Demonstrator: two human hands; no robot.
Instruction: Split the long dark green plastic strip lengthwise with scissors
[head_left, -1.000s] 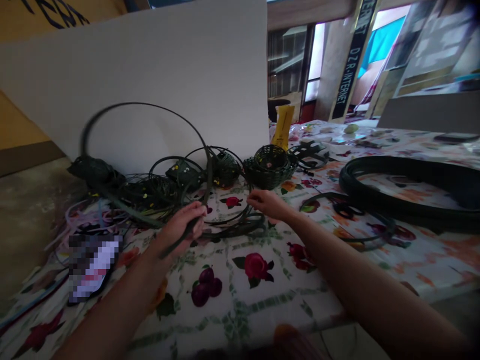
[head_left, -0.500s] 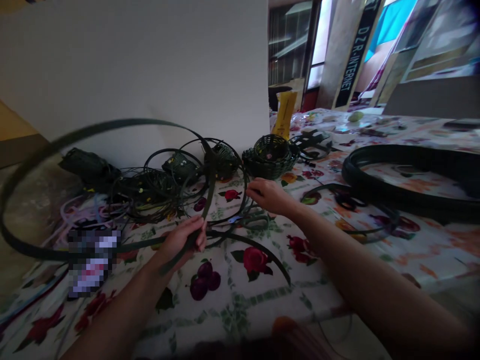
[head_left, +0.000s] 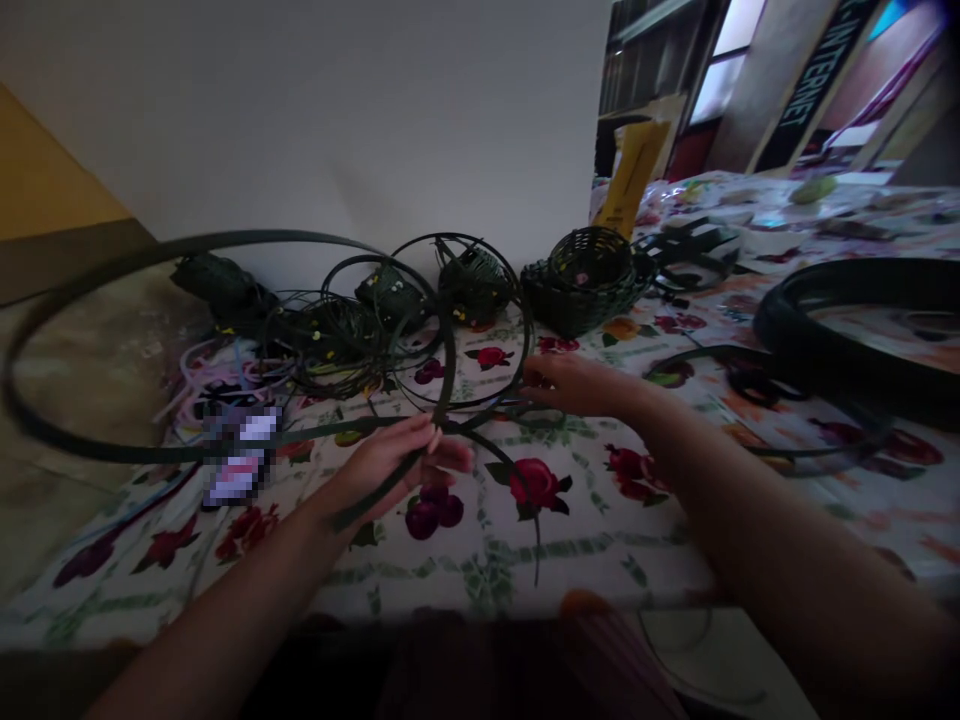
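Note:
A long dark green strip (head_left: 450,365) bends into a wide loop at the left, and its crossing part is pinched in my left hand (head_left: 409,455), between thumb and fingers. One end of the strip reaches past the wrist. My right hand (head_left: 566,383) is by the right edge of a thin dark ring (head_left: 531,330), its fingers curled; whether they grip the ring or a strip end is hard to make out. Small woven green baskets (head_left: 574,285) stand behind the hands, next to the pale wall.
A thick coil of dark strip (head_left: 780,330) lies at the right on the floral tablecloth (head_left: 480,560). A yellow packet (head_left: 634,180) stands behind the baskets. Pink and white strands (head_left: 206,375) and tangled thin strips (head_left: 337,350) are at the left.
The view has turned left, so the scene sits further right. My left hand has shifted along with the strip, and its fingers look more spread. The strip's free end now hangs more steeply.

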